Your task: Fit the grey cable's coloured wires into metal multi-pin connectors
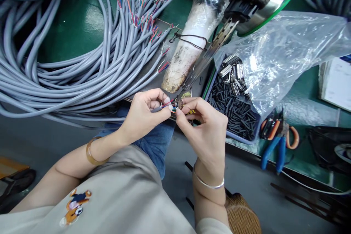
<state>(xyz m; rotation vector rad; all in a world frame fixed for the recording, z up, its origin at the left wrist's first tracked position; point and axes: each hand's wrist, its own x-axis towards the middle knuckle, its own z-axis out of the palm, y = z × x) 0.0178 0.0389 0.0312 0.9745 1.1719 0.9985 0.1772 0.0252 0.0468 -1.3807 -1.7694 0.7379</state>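
My left hand [152,108] is closed in a pinch on the stripped end of a grey cable [157,109], whose thin coloured wires [166,105] fan out to the right. My right hand [204,124] is closed too, thumb and forefinger pinching at a thin wire end beside a small metal connector [180,103]. Fingers partly cover the connector, so what supports it is hidden. Just above the fingertips, the tip of a soldering iron [208,53] points down at the wires and connector. A wrapped, scorched white sleeve [182,56] lies alongside the iron.
Many grey cables [90,76] with stripped ends spread across the left bench. To the right, a bin [256,131] contains black tubing pieces [230,111] and metal connectors [234,73], under clear plastic [276,55]. Blue-handled pliers [274,150], orange-handled cutters [293,138] and a solder spool [270,7] are nearby.
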